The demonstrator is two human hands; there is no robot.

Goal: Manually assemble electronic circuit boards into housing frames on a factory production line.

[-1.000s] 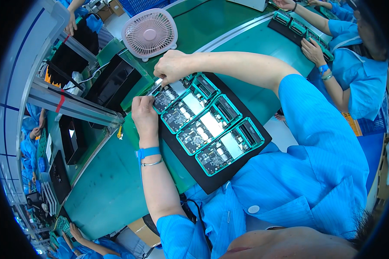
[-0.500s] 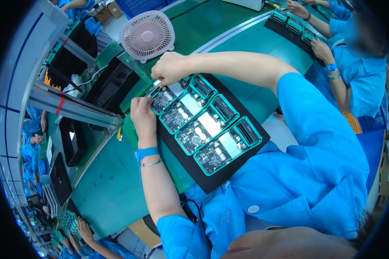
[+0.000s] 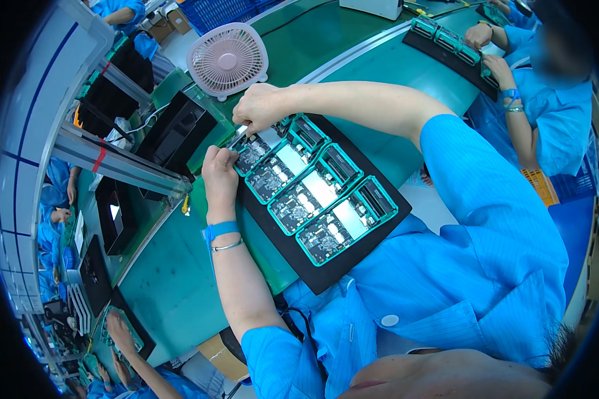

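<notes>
Several teal-framed electronic units with exposed circuit boards (image 3: 325, 243) stand in a row on a black mat (image 3: 326, 274). Each shows a dark board, a bright silver plate and a black slotted part. At the far end of the row, my left hand (image 3: 219, 174) has thumb and fingers closed at the corner of the farthest unit (image 3: 251, 154). Beyond it, my right hand (image 3: 259, 108) is curled over the same unit's far end. A slim bright piece shows beneath its fingertips, but its kind is unclear. What either hand grips is mostly hidden by the fingers.
A pink fan (image 3: 227, 61) stands beyond my hands. Black open boxes (image 3: 173, 130) and a metal post (image 3: 123, 156) are at the left. Co-workers in blue handle similar units at the upper right (image 3: 446, 41) and lower left (image 3: 132, 332).
My hands stay at the farthest unit, with only slight shifts. The view has tilted a little. At the right, a co-worker's hands have moved along their row; at lower left, another's hand has shifted.
</notes>
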